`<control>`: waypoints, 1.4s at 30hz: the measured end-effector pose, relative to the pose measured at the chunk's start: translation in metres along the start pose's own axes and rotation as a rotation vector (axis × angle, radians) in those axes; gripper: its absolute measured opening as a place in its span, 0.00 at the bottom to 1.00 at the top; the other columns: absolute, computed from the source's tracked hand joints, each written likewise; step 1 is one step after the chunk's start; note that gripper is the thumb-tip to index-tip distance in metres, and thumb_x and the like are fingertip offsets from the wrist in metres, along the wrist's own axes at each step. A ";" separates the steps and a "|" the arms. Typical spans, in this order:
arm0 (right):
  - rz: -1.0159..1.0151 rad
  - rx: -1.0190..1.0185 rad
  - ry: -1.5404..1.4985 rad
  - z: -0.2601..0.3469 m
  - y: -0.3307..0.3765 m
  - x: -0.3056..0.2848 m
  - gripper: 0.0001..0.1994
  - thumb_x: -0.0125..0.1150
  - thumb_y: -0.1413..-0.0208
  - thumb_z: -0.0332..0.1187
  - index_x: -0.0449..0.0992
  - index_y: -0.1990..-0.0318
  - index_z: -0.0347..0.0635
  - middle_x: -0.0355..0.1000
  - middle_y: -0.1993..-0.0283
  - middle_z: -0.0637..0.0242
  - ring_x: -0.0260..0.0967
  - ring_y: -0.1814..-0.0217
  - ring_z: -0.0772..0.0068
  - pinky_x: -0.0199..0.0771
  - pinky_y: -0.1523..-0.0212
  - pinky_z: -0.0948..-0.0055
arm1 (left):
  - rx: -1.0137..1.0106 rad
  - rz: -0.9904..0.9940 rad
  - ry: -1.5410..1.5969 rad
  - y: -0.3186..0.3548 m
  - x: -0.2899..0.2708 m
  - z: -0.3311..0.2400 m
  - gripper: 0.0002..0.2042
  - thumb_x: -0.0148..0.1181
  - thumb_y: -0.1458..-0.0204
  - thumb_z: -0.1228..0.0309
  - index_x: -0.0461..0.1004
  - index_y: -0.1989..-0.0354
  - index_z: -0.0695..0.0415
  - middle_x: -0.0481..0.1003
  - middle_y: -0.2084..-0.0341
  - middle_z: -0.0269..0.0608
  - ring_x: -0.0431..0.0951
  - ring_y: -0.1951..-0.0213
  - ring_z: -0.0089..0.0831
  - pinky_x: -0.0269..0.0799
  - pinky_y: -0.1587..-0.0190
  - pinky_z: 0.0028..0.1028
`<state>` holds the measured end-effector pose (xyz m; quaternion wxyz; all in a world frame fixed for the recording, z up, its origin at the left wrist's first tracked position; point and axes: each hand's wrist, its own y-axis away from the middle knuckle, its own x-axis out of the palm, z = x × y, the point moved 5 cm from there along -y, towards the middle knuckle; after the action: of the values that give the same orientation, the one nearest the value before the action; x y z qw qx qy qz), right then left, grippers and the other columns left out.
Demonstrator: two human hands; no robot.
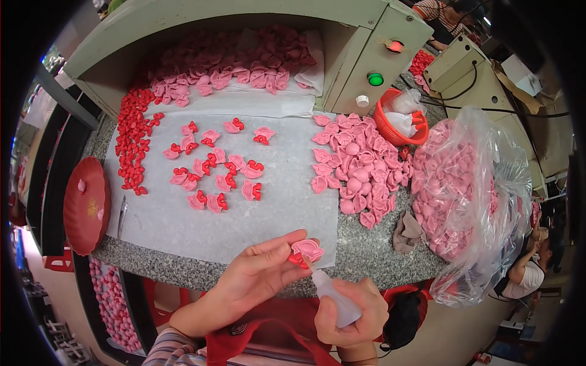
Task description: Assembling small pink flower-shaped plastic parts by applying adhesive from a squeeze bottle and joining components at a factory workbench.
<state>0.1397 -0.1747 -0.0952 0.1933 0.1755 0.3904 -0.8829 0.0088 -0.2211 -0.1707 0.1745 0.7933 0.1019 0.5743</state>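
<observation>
In the head view, your left hand (264, 262), at lower centre, pinches a pink-and-red piece (306, 249) between thumb and fingers. Your right hand (360, 314), just right of it, is wrapped around a translucent squeeze bottle (337, 300), its nozzle at the piece's lower edge. Joined pieces (252, 191) lie on white paper (268, 222) left of centre, loose pink pieces (361, 174) right of centre.

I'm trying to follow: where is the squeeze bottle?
In the head view, the squeeze bottle is low, just right of centre, in the right hand, pointed at the pink piece in the left hand.
</observation>
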 end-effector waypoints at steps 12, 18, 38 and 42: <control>-0.011 -0.022 0.014 -0.002 -0.002 -0.001 0.15 0.61 0.65 0.24 0.71 0.65 0.34 0.70 0.78 0.63 0.59 0.87 0.73 0.58 0.85 0.79 | 0.021 -0.019 -0.039 0.001 -0.005 0.001 0.20 0.52 0.46 0.69 0.63 0.46 0.61 0.65 0.48 0.50 0.67 0.47 0.38 0.63 0.44 0.35; 0.016 0.009 0.004 0.001 -0.001 -0.001 0.13 0.58 0.64 0.23 0.70 0.66 0.34 0.71 0.76 0.60 0.60 0.85 0.72 0.60 0.85 0.78 | 0.032 -0.030 -0.053 0.001 -0.005 0.001 0.20 0.52 0.46 0.69 0.63 0.46 0.61 0.65 0.48 0.51 0.67 0.46 0.39 0.64 0.45 0.36; -0.041 0.009 0.041 -0.002 -0.003 -0.007 0.15 0.62 0.66 0.24 0.71 0.65 0.35 0.71 0.79 0.65 0.60 0.87 0.74 0.59 0.86 0.80 | 0.064 0.006 -0.002 0.002 -0.002 0.000 0.17 0.49 0.45 0.72 0.64 0.47 0.63 0.64 0.47 0.50 0.66 0.46 0.37 0.63 0.42 0.35; -0.033 -0.001 0.025 0.000 -0.004 -0.006 0.16 0.63 0.66 0.24 0.71 0.64 0.35 0.71 0.78 0.65 0.60 0.87 0.75 0.59 0.85 0.81 | 0.068 0.009 -0.017 0.003 -0.002 0.000 0.17 0.49 0.45 0.73 0.64 0.47 0.62 0.64 0.46 0.49 0.65 0.45 0.36 0.62 0.42 0.35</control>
<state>0.1427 -0.1709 -0.0898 0.1740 0.1801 0.3961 -0.8834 0.0076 -0.2242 -0.1716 0.1458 0.8041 0.1164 0.5645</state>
